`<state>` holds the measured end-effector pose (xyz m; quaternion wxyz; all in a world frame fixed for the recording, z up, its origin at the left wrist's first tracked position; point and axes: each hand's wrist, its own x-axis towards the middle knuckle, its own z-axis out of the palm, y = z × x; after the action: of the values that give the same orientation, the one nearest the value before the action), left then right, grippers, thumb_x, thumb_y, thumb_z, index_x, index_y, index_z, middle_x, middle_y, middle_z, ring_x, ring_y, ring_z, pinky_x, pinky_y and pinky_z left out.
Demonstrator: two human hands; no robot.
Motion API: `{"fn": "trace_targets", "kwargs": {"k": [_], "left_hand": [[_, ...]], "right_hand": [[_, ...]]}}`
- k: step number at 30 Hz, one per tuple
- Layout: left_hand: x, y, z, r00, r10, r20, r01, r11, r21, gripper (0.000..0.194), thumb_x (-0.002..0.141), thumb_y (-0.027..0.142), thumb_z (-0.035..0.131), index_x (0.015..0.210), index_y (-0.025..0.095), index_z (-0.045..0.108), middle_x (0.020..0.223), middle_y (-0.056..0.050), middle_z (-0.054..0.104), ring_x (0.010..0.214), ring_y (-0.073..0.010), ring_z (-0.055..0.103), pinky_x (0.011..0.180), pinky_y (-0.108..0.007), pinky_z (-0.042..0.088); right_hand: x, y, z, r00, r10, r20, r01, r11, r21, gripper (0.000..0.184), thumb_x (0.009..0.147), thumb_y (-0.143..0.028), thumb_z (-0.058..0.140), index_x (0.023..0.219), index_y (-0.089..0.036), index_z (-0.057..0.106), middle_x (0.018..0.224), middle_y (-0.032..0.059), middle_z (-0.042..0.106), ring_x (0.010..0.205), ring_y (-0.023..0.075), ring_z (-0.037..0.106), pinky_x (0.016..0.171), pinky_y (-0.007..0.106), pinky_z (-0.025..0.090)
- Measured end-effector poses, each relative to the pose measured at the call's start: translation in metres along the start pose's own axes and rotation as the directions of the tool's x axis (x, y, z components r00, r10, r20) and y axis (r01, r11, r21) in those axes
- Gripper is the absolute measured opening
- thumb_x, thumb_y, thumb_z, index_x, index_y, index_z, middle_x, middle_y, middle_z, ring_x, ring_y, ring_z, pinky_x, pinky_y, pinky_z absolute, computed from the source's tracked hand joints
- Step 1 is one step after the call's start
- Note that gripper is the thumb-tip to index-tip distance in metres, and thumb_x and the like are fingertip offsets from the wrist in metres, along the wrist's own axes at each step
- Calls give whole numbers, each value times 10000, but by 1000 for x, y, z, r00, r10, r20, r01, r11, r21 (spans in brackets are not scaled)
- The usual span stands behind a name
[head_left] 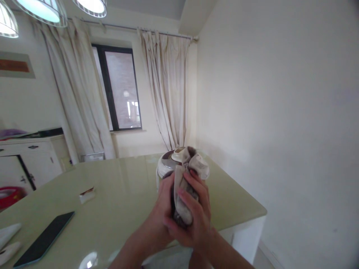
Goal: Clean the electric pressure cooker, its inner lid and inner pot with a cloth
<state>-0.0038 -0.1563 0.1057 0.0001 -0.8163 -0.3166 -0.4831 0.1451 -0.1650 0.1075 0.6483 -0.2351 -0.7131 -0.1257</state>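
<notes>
Your grip: left hand (164, 205) and right hand (200, 213) both clamped round the cloth (183, 211), fingers curled in. You've got it up near the desk (120, 198) edge, white appliance (162, 168) behind. Phone (45, 239) lies off left.

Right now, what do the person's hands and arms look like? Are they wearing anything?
The left hand and right hand are ordinary bare hands, without gloves. No sleeve, watch or bracelet shows on the left forearm or right forearm. I see no ring on either hand, but some fingers are hidden, so I can't be sure.
</notes>
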Motion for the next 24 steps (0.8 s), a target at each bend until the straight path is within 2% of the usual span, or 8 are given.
{"fn": "trace_targets", "kwargs": {"k": [3, 6, 9, 11, 15, 18, 20, 24], "left_hand": [[52, -11, -16, 984, -73, 165, 129, 924, -360, 1208, 755, 296, 724, 1683, 222, -45, 1681, -174, 340, 1384, -315, 553, 1118, -461, 531], [98, -45, -25, 938, -151, 311, 276, 870, -409, 951, 715, 245, 682, 1604, 155, 357, 1485, -147, 595, 1245, -282, 636, 1059, -416, 548], [122, -85, -28, 904, -290, 313, 380, 881, -281, 572, 714, 217, 593, 1271, 138, 698, 1205, -90, 754, 1114, -254, 681, 1052, -408, 525], [130, -105, -27, 892, -400, 210, 438, 879, -187, 423, 777, 243, 531, 1129, 151, 747, 1122, -84, 774, 1042, -242, 695, 1006, -404, 533], [157, -113, -15, 878, -476, 57, 459, 869, 188, 272, 891, 330, 518, 912, 171, 738, 1001, -111, 774, 1050, -306, 686, 1013, -502, 486], [183, -100, 1, 875, -461, 149, 372, 837, 401, 337, 948, 434, 501, 893, 178, 714, 1058, -135, 771, 1140, -362, 654, 1056, -575, 428], [194, -93, 10, 876, -418, 239, 318, 876, 363, 439, 1003, 492, 385, 1020, 196, 709, 1201, -127, 751, 1185, -337, 640, 1082, -535, 424], [192, -102, 20, 840, -262, 474, 234, 965, 119, 645, 1035, 585, 197, 1047, 187, 704, 1199, -107, 753, 1146, -260, 661, 1051, -370, 467]], "right_hand": [[49, 34, 4, 998, 20, 56, -16, 998, -62, 636, 845, -432, 719, 1456, -347, 563, 1514, 75, 544, 1385, 391, 519, 1155, 626, 439], [78, 86, 20, 955, 119, 270, -80, 985, -152, 419, 913, -357, 646, 1322, -270, 672, 1386, 106, 629, 1327, 325, 544, 1152, 529, 448], [79, 121, 33, 891, 170, 422, -79, 971, -226, 307, 938, -340, 635, 1214, -235, 722, 1187, 114, 686, 1154, 290, 612, 1037, 464, 513], [73, 122, 37, 866, 167, 472, -51, 967, -248, 412, 900, -513, 707, 1201, -233, 730, 1154, 121, 681, 1100, 305, 620, 996, 478, 518], [68, 98, 51, 778, 31, 628, 156, 958, -240, 852, 569, -761, 874, 1260, -287, 719, 1289, 143, 648, 1186, 380, 582, 1046, 542, 459], [77, 93, 60, 651, -5, 759, 250, 946, -208, 722, 687, -574, 884, 1323, -293, 687, 1318, 132, 667, 1190, 359, 607, 1028, 491, 472], [85, 100, 52, 597, 30, 802, 221, 954, -201, 611, 775, -450, 826, 1339, -267, 678, 1276, 121, 698, 1135, 322, 644, 994, 441, 489], [86, 115, 5, 627, 202, 752, 76, 945, -317, 530, 803, -395, 789, 1311, -274, 698, 1238, 94, 689, 1113, 275, 639, 983, 393, 491]]}}
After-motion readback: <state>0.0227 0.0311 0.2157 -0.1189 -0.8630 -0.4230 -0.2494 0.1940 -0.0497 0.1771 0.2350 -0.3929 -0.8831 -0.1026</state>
